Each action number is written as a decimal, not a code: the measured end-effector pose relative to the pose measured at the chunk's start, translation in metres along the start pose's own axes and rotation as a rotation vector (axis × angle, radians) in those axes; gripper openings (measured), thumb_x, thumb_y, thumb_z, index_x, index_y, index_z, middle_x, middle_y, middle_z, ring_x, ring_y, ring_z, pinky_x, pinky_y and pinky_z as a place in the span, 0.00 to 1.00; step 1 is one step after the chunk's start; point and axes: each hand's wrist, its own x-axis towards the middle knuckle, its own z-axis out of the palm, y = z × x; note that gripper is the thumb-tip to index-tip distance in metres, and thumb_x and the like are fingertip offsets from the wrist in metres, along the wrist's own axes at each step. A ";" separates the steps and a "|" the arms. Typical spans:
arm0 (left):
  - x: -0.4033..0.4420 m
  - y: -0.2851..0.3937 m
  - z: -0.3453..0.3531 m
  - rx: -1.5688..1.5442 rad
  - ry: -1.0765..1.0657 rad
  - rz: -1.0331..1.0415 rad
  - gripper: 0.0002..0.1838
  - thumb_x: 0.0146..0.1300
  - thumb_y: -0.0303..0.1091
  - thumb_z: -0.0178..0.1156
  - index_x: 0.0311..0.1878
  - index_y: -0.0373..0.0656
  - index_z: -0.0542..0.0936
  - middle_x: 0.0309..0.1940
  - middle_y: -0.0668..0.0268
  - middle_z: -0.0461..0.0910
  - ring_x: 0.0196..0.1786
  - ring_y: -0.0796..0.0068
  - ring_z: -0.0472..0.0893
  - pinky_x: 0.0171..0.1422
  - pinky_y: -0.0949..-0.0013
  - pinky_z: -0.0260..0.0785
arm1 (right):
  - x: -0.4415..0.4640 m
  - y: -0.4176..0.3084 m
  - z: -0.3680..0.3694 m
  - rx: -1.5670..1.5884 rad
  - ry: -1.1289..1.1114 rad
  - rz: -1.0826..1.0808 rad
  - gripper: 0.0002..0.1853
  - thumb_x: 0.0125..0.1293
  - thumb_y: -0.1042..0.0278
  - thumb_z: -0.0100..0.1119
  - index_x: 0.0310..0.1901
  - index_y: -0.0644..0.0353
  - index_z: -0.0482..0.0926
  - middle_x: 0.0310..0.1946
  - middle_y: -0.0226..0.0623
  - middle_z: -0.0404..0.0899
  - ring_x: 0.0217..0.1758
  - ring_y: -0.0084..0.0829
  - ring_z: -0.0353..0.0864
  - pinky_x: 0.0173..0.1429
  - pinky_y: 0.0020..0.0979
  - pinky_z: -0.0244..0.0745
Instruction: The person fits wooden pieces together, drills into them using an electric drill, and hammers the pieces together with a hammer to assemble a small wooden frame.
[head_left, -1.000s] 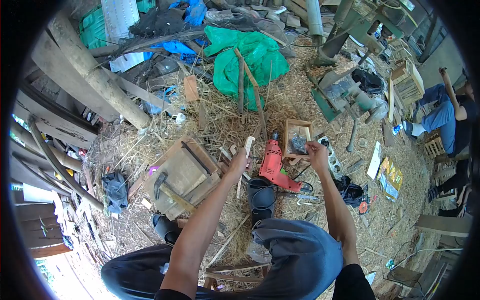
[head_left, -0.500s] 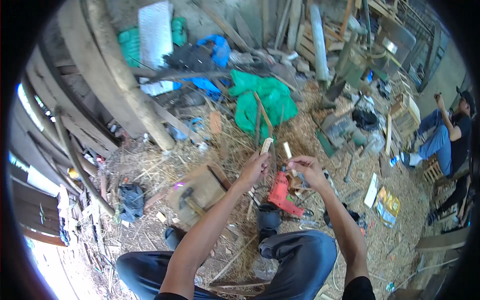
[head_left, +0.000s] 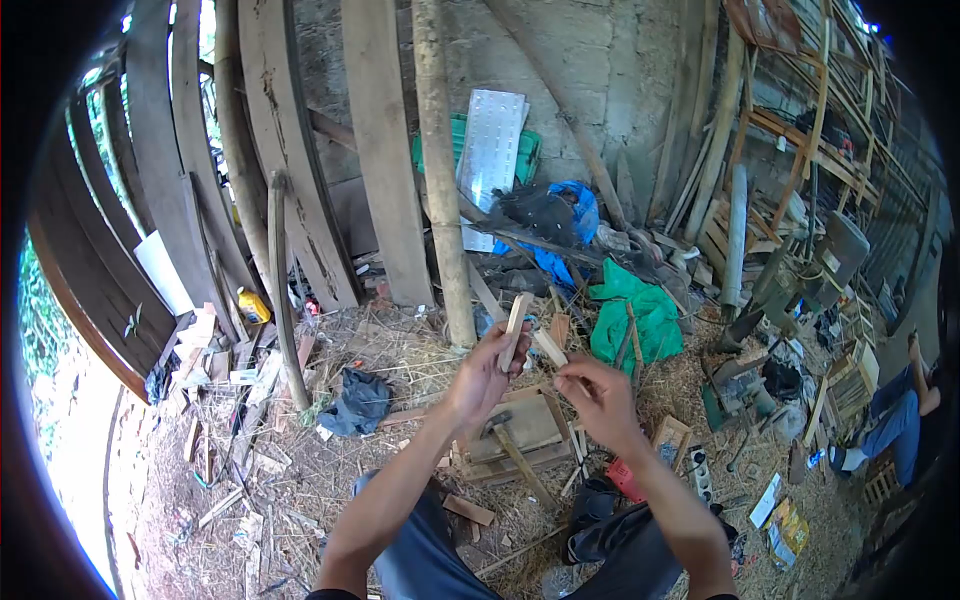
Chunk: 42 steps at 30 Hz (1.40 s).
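My left hand (head_left: 481,372) is closed around a short, pale wooden stick (head_left: 516,322) that points upward. Beside it, my right hand (head_left: 601,392) pinches a second small wooden stick (head_left: 549,348), tilted toward the first; whether the two pieces touch, I cannot tell. Below the hands, a hammer (head_left: 522,460) lies across a wooden board or box (head_left: 535,425) on the ground. A red power drill (head_left: 625,481) is partly covered by my right forearm.
A power strip (head_left: 700,474) lies right of the drill. Black plastic (head_left: 358,402) and scrap wood (head_left: 468,510) litter the straw-covered ground. A green sack (head_left: 640,318) lies ahead, with a wooden post (head_left: 445,180) left of it. Another person sits at far right (head_left: 890,425).
My view has swung left and upward, so more of the plank wall shows. Both hands still hold their wooden pieces, which now appear closer together. The drill is more hidden behind my right arm.
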 end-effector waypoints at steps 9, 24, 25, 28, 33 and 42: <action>-0.003 -0.030 -0.027 0.388 0.180 0.102 0.15 0.67 0.36 0.60 0.51 0.36 0.74 0.38 0.68 0.78 0.40 0.79 0.75 0.50 0.72 0.68 | -0.004 0.011 0.041 0.050 -0.052 0.300 0.06 0.64 0.74 0.56 0.39 0.68 0.80 0.34 0.41 0.82 0.34 0.23 0.79 0.37 0.28 0.72; 0.054 -0.228 -0.138 1.417 0.533 -0.452 0.24 0.59 0.46 0.61 0.50 0.35 0.76 0.45 0.42 0.80 0.52 0.46 0.79 0.55 0.54 0.73 | -0.041 0.163 0.059 -0.390 -0.258 0.398 0.09 0.57 0.66 0.62 0.35 0.63 0.84 0.28 0.47 0.84 0.31 0.43 0.84 0.39 0.36 0.77; 0.055 -0.234 -0.143 1.417 0.537 -0.461 0.24 0.59 0.46 0.61 0.50 0.35 0.76 0.45 0.42 0.80 0.52 0.46 0.79 0.55 0.54 0.73 | -0.046 0.164 0.065 -0.441 -0.322 0.425 0.09 0.57 0.67 0.62 0.35 0.63 0.84 0.28 0.46 0.83 0.32 0.44 0.84 0.40 0.38 0.77; 0.053 -0.231 -0.145 1.473 0.586 -0.311 0.26 0.60 0.49 0.62 0.51 0.35 0.73 0.51 0.41 0.75 0.54 0.43 0.77 0.55 0.48 0.70 | -0.059 0.170 0.070 -0.465 -0.404 0.399 0.08 0.56 0.67 0.63 0.35 0.60 0.85 0.30 0.45 0.82 0.35 0.45 0.83 0.43 0.39 0.77; 0.018 -0.181 -0.154 1.550 0.432 -0.180 0.24 0.65 0.47 0.54 0.54 0.35 0.71 0.56 0.46 0.71 0.57 0.47 0.73 0.57 0.48 0.67 | -0.061 0.160 0.071 -0.211 -0.378 0.444 0.08 0.56 0.67 0.65 0.36 0.58 0.86 0.32 0.44 0.81 0.35 0.42 0.82 0.43 0.37 0.77; -0.051 -0.190 -0.211 1.485 0.440 -0.068 0.17 0.58 0.35 0.61 0.51 0.43 0.79 0.45 0.53 0.78 0.48 0.47 0.77 0.53 0.52 0.71 | -0.064 0.136 0.131 -0.099 -0.023 0.546 0.10 0.60 0.64 0.67 0.37 0.62 0.85 0.31 0.43 0.84 0.30 0.34 0.81 0.38 0.34 0.74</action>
